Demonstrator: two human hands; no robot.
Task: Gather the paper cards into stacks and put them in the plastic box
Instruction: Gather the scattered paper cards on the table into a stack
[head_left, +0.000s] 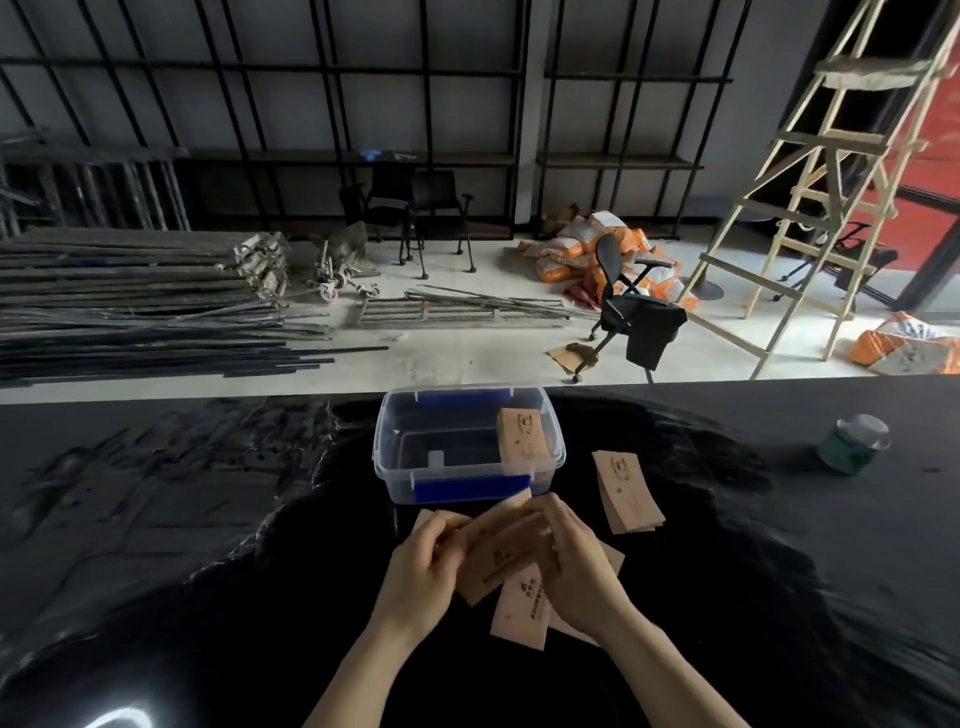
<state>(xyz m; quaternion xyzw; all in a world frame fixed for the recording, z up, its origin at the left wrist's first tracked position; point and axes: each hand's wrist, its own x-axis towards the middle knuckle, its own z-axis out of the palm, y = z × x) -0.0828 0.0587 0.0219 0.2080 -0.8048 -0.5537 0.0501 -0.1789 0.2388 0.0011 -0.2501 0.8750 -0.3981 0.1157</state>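
Both hands, left (423, 564) and right (574, 558), are closed around thin tan paper cards (498, 558). The clear plastic box (387, 441) holds one stack (522, 436).

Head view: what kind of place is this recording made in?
Probably an unfinished room under renovation, used as a makeshift workspace. A wooden ladder, stacked metal poles and orange material sacks sit on the bare floor beyond the black table.

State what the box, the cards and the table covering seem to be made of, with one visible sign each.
Box: clear, glossy plastic; its floor shows through the walls.
Cards: thin matte tan paper or card; one bends in the hands.
Table covering: probably glossy black plastic film; it wrinkles and reflects light.
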